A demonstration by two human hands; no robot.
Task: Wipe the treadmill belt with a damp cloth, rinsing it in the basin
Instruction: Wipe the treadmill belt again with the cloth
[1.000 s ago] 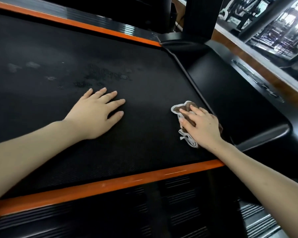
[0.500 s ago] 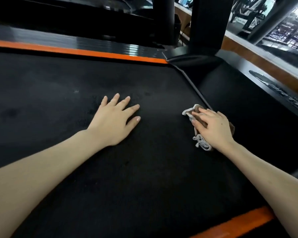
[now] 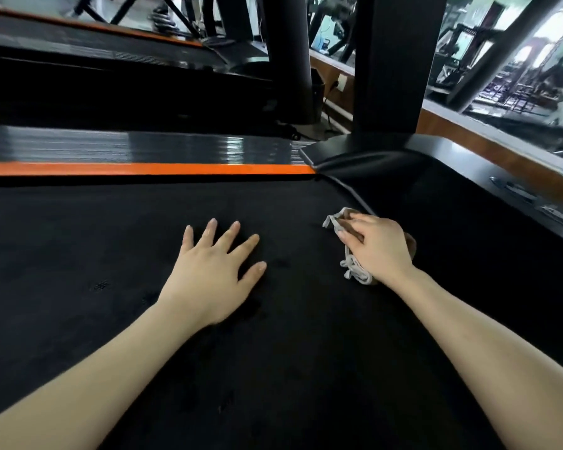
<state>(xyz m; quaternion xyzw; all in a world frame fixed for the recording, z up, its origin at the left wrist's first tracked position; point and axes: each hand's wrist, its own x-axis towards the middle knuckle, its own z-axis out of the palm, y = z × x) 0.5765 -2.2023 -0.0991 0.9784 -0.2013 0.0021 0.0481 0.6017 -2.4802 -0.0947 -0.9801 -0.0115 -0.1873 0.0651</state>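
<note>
Cloth (image 3: 355,273) under right hand (image 3: 381,249)

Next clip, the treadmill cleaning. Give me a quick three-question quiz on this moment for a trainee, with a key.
1. True or false: the left hand lies flat, fingers spread, on the black treadmill belt.
2. Which hand holds the bunched brown cloth with pale grey edging? A. left hand B. right hand C. both hands
3. Fill in: the coloured strip along the belt's far edge is ____.

Key: 1 true; 2 B; 3 orange.
</note>
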